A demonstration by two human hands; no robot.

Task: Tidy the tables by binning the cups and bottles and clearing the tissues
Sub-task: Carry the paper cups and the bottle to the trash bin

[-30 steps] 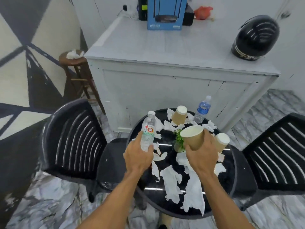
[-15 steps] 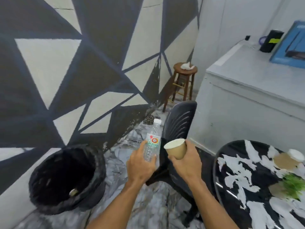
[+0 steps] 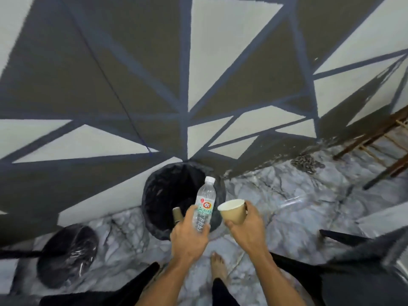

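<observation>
Bottle (image 3: 203, 206) clenched in left grip (image 3: 189, 236), paper cup (image 3: 233, 211) in right grip (image 3: 248, 226) — both over the black-lined bin (image 3: 159, 196).

The single head-worn wide-angle camera looked forward and steeply down from the person's standing height, facing the wall painted with grey and cream triangles (image 3: 136, 69). It sat close above both forearms, with the grey marbled floor (image 3: 276, 195) and the black-lined round bin (image 3: 167, 195) at the wall's foot filling the lower middle. No second view shared the scene.
</observation>
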